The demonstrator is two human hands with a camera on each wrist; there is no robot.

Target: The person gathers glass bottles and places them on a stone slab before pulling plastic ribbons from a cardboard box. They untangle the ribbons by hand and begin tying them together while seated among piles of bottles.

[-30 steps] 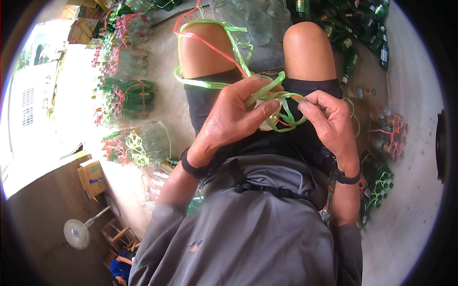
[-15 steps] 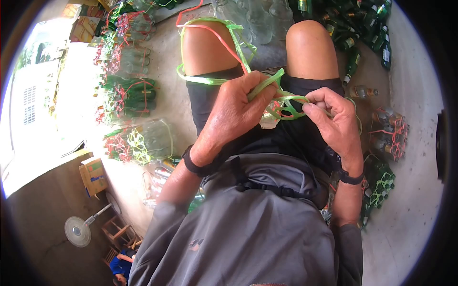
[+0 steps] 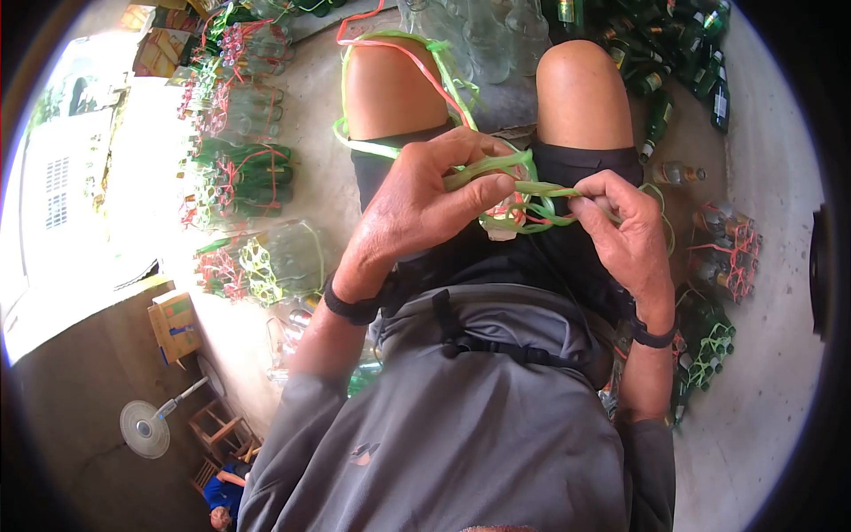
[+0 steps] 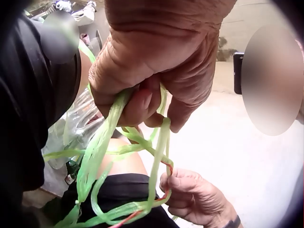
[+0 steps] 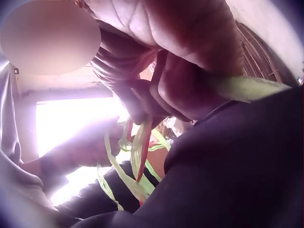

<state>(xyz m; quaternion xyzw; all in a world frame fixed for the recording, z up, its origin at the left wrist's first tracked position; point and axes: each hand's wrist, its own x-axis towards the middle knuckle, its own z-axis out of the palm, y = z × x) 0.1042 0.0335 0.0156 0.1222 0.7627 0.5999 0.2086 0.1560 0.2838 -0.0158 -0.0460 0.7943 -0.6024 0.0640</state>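
Note:
My left hand (image 3: 417, 199) grips a thick bunch of green plastic twine (image 4: 97, 152) between thumb and fingers. Opposite it, above the lap, my right hand (image 3: 625, 226) pinches a green strand with thumb and forefinger. That strand crosses the gap between both hands, and a red strand (image 5: 145, 152) runs beside it by the right fingertips. Below the gap hangs a loose tangle of green and red loops (image 3: 532, 217). From the left hand, a green loop and a red string (image 3: 421, 62) pass over the left knee (image 3: 394, 93). The right palm's inner side is dark in its wrist view.
Clear glass bottles (image 3: 487, 44) stand beyond the knees. Loose green bottles (image 3: 656, 124) lie at upper right. Bottle bundles tied with twine (image 3: 257, 177) line the left floor, and another tied bundle (image 3: 727, 248) lies at right. A fan (image 3: 144, 429) and a seated person (image 3: 222, 492) are at lower left.
The green strand between the hands has gone from a hanging loop to a straighter line. The left thumb has shifted over the bunch; the right hand keeps its pinch.

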